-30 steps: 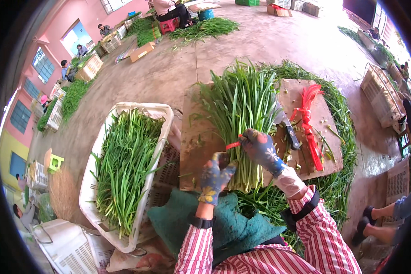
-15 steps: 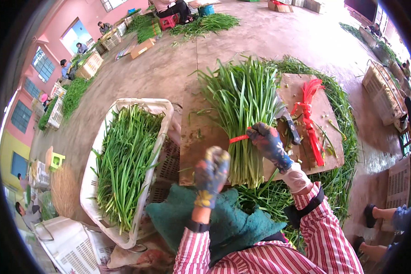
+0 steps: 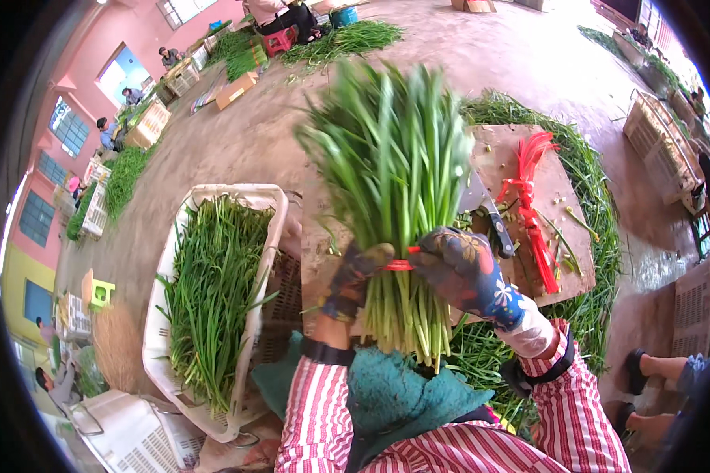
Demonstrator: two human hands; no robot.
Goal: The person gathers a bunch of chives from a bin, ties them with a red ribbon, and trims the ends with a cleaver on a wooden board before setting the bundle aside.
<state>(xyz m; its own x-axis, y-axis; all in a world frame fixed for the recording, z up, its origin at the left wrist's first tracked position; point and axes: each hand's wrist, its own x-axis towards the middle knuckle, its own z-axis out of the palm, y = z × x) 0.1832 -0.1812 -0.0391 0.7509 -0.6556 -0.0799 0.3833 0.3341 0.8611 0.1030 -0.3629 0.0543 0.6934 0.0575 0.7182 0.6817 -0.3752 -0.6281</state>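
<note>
A thick bundle of long, flat-leaved greens, which look like Chinese chives, stands between my gloved hands, leaf tips away from me and pale cut stalks toward me. A red tie rings it low on the stalks. My left hand closes round the bundle's left side, and my right hand holds its right side by the tie. Beneath lies a brown board. Right of the bundle, a knife with a dark handle rests on the board beside a bunch of red ties.
A white plastic crate of greens stands at left. Teal cloth covers my lap. Loose greens ring the board's right side. More crates line the right. Other people sit at crates along the pink wall.
My left hand has come up from below to the bundle's left side and taken hold. Between both hands, the bundle has lifted closer to me and shifted slightly left.
</note>
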